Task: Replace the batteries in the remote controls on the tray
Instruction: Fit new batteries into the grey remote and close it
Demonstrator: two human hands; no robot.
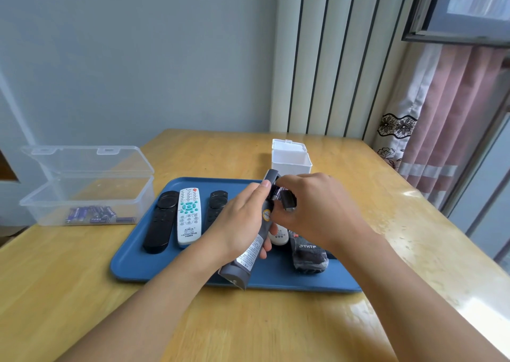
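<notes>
The left hand (240, 218) is gripping the grey remote (255, 234) while the right hand (314, 207), holding its cover (288, 200), is working at the batteries (276, 193), which could spring out.

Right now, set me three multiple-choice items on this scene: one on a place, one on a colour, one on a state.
1. Where do the loose batteries lie?
A. in the clear box
B. on the tray
C. in the white box

2. What colour is the tray?
A. red
B. blue
C. green

3. How is the grey remote held?
A. flat on the tray
B. lifted in the left hand
C. inside the clear box

Key: 1 A, they sit on the floor of the clear box. 2 B, its bare rim shows blue. 3 B, the left hand grips it above the tray while the right hand works at its open top end.
</notes>
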